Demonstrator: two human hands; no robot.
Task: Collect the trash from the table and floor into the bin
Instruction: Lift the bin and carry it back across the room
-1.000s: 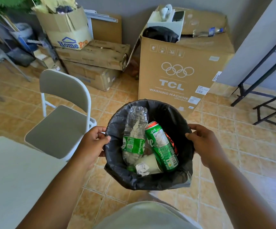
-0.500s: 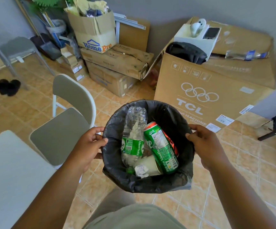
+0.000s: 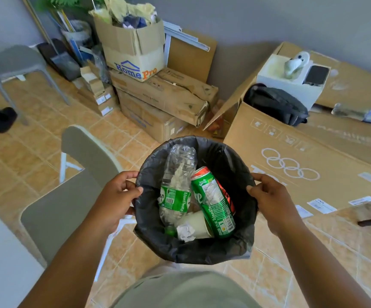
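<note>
Above orange floor tiles (image 3: 35, 165), the left hand (image 3: 117, 196) and right hand (image 3: 271, 201) are clutching with curled fingers the round black-lined bin (image 3: 231, 156) holding a crushed clear plastic bottle (image 3: 176, 185) and green drink can (image 3: 212, 205), apparently carrying it, needing a level set-down next.

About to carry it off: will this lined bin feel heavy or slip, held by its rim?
Probably light: the bin holds a crumpled bottle, a can and a paper cup. Its black liner looks floppy and slick, so the left hand and right hand might slide.
</note>
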